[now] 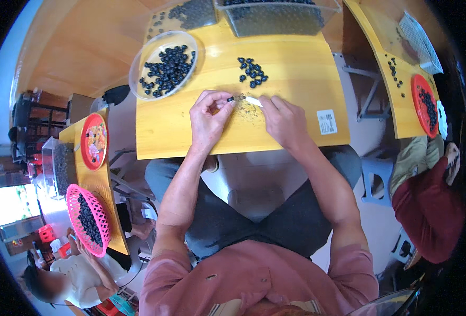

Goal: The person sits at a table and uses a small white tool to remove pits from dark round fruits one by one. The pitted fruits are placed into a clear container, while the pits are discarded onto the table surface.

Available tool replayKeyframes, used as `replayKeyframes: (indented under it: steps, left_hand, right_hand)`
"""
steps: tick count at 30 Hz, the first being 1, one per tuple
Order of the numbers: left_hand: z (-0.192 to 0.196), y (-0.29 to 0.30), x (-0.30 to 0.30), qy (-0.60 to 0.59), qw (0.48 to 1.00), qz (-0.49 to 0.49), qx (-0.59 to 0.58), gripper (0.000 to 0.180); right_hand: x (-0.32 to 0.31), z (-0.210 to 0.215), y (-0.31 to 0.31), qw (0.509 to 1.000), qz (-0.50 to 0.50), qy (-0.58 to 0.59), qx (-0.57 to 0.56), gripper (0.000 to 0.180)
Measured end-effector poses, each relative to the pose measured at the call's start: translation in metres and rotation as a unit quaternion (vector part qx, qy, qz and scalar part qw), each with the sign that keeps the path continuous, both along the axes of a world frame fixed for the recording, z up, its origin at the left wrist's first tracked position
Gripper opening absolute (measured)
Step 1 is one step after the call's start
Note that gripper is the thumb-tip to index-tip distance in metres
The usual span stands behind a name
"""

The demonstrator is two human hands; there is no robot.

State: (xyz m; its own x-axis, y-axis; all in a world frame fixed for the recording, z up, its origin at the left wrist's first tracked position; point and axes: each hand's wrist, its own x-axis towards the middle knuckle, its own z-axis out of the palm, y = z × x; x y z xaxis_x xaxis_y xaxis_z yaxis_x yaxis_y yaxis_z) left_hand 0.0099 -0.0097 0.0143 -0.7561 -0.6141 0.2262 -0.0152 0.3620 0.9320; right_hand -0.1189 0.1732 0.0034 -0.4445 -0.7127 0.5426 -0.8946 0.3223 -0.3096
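My left hand point(207, 120) pinches a small black piece point(230, 99) between thumb and fingertips, over the yellow table point(306, 79). In my right hand point(287, 120) is a small tool with a white handle point(253, 101); its tip points toward the black piece, with a narrow space between them. Dark crumbs point(249, 112) lie scattered on the wood below both hands. Just beyond them sits a loose cluster of shiny black round pieces point(252, 72). At the far left, a clear round tub point(133, 79) holds many more of these pieces.
A clear rectangular bin point(275, 27) of black pieces stands at the table's far edge. A white label point(326, 122) is stuck near the right corner. Side tables hold a pink basket point(102, 221) and red plates point(416, 113). Two other people sit left and right.
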Motion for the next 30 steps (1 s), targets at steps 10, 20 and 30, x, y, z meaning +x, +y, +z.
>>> replayKeyframes:
  steps: [10, 20, 30]
  left_hand:
    - [0.063, -0.065, -0.008, 0.011, 0.898, 0.154, -0.411, 0.025]
    - [0.014, -0.021, -0.075, -0.161, 0.956, -0.049, -0.24, 0.027]
    - [0.017, -0.014, -0.057, -0.133, 0.979, -0.012, -0.157, 0.023]
  right_hand:
    - [-0.001, 0.012, 0.002, 0.997, -0.024, -0.072, -0.022, 0.02]
    - [-0.004, 0.009, 0.004, 0.989, -0.039, -0.132, -0.055, 0.021]
    - [-0.004, 0.012, 0.003, 0.991, -0.047, -0.124, -0.034, 0.017]
